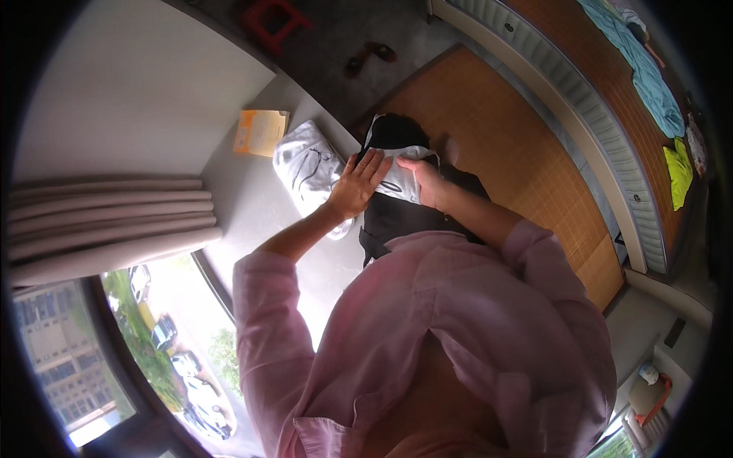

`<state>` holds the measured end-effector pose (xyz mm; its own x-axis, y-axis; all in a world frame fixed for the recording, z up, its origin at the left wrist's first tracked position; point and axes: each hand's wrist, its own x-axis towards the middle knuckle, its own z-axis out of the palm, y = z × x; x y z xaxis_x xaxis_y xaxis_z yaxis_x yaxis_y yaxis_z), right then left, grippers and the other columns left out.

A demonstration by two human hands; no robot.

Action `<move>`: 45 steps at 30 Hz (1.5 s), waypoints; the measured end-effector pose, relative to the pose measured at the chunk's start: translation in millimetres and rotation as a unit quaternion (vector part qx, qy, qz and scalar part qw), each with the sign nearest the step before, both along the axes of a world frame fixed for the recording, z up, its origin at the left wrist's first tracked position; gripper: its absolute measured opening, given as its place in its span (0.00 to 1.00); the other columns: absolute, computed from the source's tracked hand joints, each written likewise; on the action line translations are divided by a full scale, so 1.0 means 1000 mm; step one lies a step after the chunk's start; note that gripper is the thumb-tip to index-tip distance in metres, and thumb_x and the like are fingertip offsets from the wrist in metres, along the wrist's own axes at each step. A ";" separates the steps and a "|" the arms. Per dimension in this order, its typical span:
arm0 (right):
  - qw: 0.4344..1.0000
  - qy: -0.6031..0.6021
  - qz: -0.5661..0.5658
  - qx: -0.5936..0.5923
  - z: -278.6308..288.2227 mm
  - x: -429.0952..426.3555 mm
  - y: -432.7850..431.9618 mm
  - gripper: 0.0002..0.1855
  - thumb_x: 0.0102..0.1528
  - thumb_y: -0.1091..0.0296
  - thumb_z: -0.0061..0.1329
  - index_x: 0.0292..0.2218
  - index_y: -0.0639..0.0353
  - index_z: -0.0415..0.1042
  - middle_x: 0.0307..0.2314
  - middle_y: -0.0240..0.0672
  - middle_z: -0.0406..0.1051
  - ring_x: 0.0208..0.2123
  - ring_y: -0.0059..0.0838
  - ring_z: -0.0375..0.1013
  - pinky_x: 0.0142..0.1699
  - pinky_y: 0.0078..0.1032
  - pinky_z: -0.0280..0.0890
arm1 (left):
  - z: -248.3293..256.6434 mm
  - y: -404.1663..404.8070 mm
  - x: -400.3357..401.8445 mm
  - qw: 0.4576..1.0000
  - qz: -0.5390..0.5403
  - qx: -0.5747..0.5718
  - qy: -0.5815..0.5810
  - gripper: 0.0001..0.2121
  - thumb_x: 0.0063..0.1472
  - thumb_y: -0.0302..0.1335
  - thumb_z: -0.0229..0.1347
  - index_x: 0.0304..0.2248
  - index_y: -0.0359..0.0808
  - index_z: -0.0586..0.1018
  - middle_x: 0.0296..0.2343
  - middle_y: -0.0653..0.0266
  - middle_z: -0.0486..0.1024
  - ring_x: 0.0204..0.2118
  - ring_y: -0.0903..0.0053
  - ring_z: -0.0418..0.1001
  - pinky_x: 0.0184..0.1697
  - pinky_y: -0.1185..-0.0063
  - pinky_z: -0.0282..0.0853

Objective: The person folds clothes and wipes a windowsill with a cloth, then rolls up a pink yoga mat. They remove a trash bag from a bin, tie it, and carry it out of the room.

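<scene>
A folded white cloth with black printed lines (402, 182) rests over the dark clothing on my lap (401, 217). My left hand (359, 180) lies flat on its left part, palm down with the fingers stretched out. At the right edge, my right hand (428, 178) grips the cloth, its thumb on top and its other fingers mostly hidden. Black fabric (396, 131) bunches at the cloth's far end; whether the two are one piece, I cannot tell. Another folded white cloth with dark line drawing (309, 160) sits just left of my left hand on the pale window ledge (246, 189).
An orange-and-cream book or packet (260, 133) lies farther along the ledge. A gathered curtain (114, 223) hangs beside the window at left. On the right is a woven mat (492, 126), then a bed frame (572, 97). A red plastic stool (275, 23) and dark slippers (369, 57) are on the floor.
</scene>
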<state>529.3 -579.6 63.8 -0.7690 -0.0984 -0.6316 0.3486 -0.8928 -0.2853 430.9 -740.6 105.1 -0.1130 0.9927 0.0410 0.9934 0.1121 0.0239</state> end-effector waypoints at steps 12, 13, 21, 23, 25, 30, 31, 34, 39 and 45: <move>0.355 0.189 0.058 0.914 0.059 0.040 -0.007 0.37 0.39 0.60 0.56 0.48 0.63 0.57 0.47 0.48 0.58 0.48 0.44 0.61 0.51 0.31 0.58 | -0.013 0.021 -0.022 0.989 -0.061 0.133 -0.003 0.11 0.45 0.24 0.47 0.32 0.32 0.71 0.31 0.60 0.72 0.35 0.69 0.70 0.35 0.76 0.64; 0.295 0.201 0.093 0.929 0.062 0.040 -0.009 0.38 0.39 0.61 0.56 0.49 0.63 0.55 0.48 0.49 0.56 0.49 0.44 0.59 0.52 0.31 0.56 | -0.013 0.021 -0.023 0.988 -0.069 0.139 0.001 0.10 0.45 0.24 0.47 0.31 0.32 0.71 0.30 0.60 0.72 0.34 0.70 0.70 0.34 0.76 0.64; 0.368 0.260 0.162 0.878 0.050 0.019 -0.002 0.10 0.43 0.71 0.40 0.27 0.65 0.70 0.13 0.42 0.69 0.18 0.42 0.71 0.25 0.37 0.65 | 0.028 0.021 -0.030 0.993 -0.054 0.026 -0.101 0.09 0.40 0.21 0.48 0.26 0.35 0.72 0.22 0.59 0.73 0.25 0.63 0.72 0.26 0.71 0.68; 0.390 0.272 0.215 0.853 0.072 0.025 -0.001 0.09 0.44 0.71 0.40 0.27 0.64 0.70 0.15 0.44 0.69 0.19 0.42 0.72 0.26 0.37 0.65 | 0.057 0.018 -0.025 0.993 -0.053 0.001 -0.104 0.07 0.40 0.21 0.48 0.24 0.36 0.73 0.21 0.58 0.73 0.23 0.61 0.72 0.25 0.70 0.68; 0.404 0.288 0.270 0.825 0.110 0.038 -0.006 0.08 0.44 0.71 0.40 0.26 0.63 0.69 0.16 0.46 0.70 0.20 0.44 0.72 0.27 0.38 0.65 | 0.092 0.009 -0.009 0.985 0.001 -0.113 -0.131 0.07 0.42 0.21 0.48 0.25 0.37 0.74 0.21 0.58 0.73 0.24 0.62 0.72 0.27 0.70 0.68; 0.425 0.404 0.391 0.710 0.133 0.073 -0.026 0.05 0.46 0.72 0.40 0.27 0.63 0.63 0.15 0.45 0.68 0.19 0.42 0.70 0.27 0.39 0.63 | 0.160 -0.001 0.008 0.866 -0.029 -0.368 -0.337 0.16 0.43 0.40 0.59 0.29 0.39 0.78 0.24 0.62 0.75 0.29 0.69 0.73 0.35 0.75 0.66; 0.412 0.409 0.424 0.695 0.137 0.077 -0.029 0.04 0.46 0.73 0.39 0.25 0.64 0.62 0.14 0.46 0.67 0.19 0.44 0.70 0.27 0.39 0.62 | 0.156 0.001 0.007 0.836 -0.003 -0.378 -0.399 0.16 0.45 0.40 0.59 0.31 0.39 0.78 0.26 0.64 0.75 0.31 0.72 0.73 0.35 0.77 0.67; 0.447 0.418 0.317 0.725 0.125 0.082 -0.034 0.04 0.42 0.74 0.41 0.20 0.64 0.62 0.11 0.44 0.65 0.15 0.43 0.68 0.24 0.39 0.59 | 0.133 0.003 0.004 0.769 0.069 -0.252 -0.584 0.15 0.52 0.36 0.57 0.36 0.36 0.78 0.30 0.66 0.77 0.35 0.79 0.73 0.36 0.82 0.67; 0.518 0.342 0.364 0.694 0.150 0.074 -0.017 0.10 0.41 0.71 0.45 0.28 0.64 0.70 0.19 0.48 0.69 0.25 0.45 0.71 0.32 0.36 0.65 | 0.074 0.023 -0.004 0.669 0.145 -0.243 -0.687 0.19 0.58 0.41 0.49 0.37 0.30 0.77 0.28 0.66 0.76 0.28 0.87 0.71 0.29 0.89 0.64; 0.866 0.121 0.255 0.413 0.031 0.027 0.055 0.21 0.32 0.68 0.55 0.32 0.66 0.73 0.20 0.38 0.71 0.27 0.30 0.71 0.33 0.25 0.64 | -0.025 -0.020 -0.026 0.272 0.336 -0.068 -0.899 0.21 0.63 0.42 0.39 0.45 0.33 0.70 0.41 0.58 0.72 0.43 0.72 0.71 0.48 0.75 0.66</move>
<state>556.7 -525.1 95.1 -0.8785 -0.0562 -0.4744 0.4777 -0.0960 -0.8733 404.4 -760.2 79.8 0.0137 0.7010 -0.7131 -0.8571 0.3755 0.3527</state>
